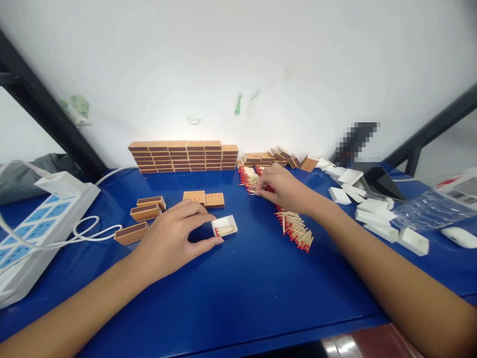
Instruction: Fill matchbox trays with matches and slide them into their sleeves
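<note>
My left hand (179, 233) has its thumb and forefinger around the left end of a small white matchbox tray (230, 222). A few matches (225, 230) with red heads lie inside that tray. Over the long heap of loose matches (294, 226), my right hand (278, 186) is closed in a pinch, matches at its fingertips; how many it grips is hidden. Just behind my left hand lie two orange matchboxes (214, 200). Several more boxes (146, 213) stand on their sides to its left.
A stacked row of matchboxes (179, 158) stands against the wall. Loose outer boxes (261, 158) lie behind the heap. White empty trays (376, 214) are scattered at right, near a plastic package (425, 209) and a white mouse (459, 237). A power strip (48, 223) with cables occupies the left.
</note>
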Demonstrator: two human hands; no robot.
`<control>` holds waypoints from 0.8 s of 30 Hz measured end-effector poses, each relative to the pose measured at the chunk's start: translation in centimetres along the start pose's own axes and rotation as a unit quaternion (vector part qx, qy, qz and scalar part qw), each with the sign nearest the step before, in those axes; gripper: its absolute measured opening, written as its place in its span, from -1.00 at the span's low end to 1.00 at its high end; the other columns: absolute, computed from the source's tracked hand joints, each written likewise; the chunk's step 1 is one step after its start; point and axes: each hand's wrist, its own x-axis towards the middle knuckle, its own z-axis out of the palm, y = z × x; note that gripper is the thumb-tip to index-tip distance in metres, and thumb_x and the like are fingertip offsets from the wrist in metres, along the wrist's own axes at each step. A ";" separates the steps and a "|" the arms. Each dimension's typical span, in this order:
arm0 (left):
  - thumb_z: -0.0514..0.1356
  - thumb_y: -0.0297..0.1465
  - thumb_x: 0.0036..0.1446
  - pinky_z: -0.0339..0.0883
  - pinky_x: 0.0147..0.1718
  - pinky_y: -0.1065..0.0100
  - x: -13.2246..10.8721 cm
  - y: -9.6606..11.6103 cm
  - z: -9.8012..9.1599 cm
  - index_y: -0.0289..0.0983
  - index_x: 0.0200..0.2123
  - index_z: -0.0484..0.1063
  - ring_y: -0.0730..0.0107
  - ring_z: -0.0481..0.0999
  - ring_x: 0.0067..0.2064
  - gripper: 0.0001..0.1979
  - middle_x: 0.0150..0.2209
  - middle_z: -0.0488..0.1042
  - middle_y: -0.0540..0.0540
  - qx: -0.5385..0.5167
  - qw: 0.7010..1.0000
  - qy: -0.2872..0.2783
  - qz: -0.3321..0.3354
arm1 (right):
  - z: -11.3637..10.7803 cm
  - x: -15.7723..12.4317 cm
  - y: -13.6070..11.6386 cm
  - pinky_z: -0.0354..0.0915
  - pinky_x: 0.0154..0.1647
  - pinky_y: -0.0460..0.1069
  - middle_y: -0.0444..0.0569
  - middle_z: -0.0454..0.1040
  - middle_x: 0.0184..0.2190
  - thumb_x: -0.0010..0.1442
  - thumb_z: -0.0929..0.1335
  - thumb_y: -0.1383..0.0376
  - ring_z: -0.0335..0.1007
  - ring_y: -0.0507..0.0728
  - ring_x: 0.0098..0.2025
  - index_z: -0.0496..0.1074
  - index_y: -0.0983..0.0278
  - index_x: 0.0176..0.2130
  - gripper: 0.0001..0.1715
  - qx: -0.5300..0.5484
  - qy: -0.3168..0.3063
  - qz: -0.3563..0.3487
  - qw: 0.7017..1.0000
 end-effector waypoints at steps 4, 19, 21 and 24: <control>0.42 -0.26 0.27 0.57 -0.08 0.15 -0.2 0.0 0.0 -0.26 -0.09 0.64 0.18 0.62 -0.11 -0.77 -0.17 0.59 -0.12 0.000 1.000 -0.003 -0.002 | -0.6 -0.3 -0.5 0.22 -0.03 0.16 0.04 0.51 -0.30 0.37 0.38 0.33 0.32 0.24 -0.14 0.54 0.22 -0.32 -0.81 0.020 -0.017 0.006 1.000; 0.42 -0.25 0.28 0.56 -0.06 0.16 -0.2 -0.1 0.0 -0.26 -0.08 0.63 0.19 0.62 -0.09 -0.76 -0.15 0.60 -0.11 0.003 1.000 -0.004 0.000 | -0.4 -0.3 -0.7 0.23 -0.03 0.16 0.06 0.57 -0.30 0.33 0.43 0.37 0.33 0.27 -0.11 0.57 0.23 -0.32 -0.85 -0.007 -0.037 0.031 0.999; 0.42 -0.25 0.27 0.56 -0.05 0.16 -0.2 -0.1 0.0 -0.26 -0.08 0.64 0.19 0.62 -0.09 -0.76 -0.15 0.60 -0.11 0.002 1.000 -0.002 0.001 | -0.4 -0.2 -0.9 0.24 -0.02 0.16 0.07 0.58 -0.28 0.33 0.42 0.38 0.35 0.26 -0.12 0.57 0.25 -0.33 -0.84 -0.003 -0.039 0.035 0.999; 0.42 -0.25 0.27 0.57 -0.07 0.17 -0.1 -0.1 0.0 -0.26 -0.08 0.64 0.20 0.62 -0.10 -0.76 -0.15 0.60 -0.10 0.001 1.000 -0.003 -0.003 | -0.4 -0.2 -1.0 0.24 0.02 0.16 0.08 0.59 -0.27 0.34 0.41 0.39 0.37 0.24 -0.13 0.55 0.25 -0.33 -0.83 0.006 -0.045 0.033 0.998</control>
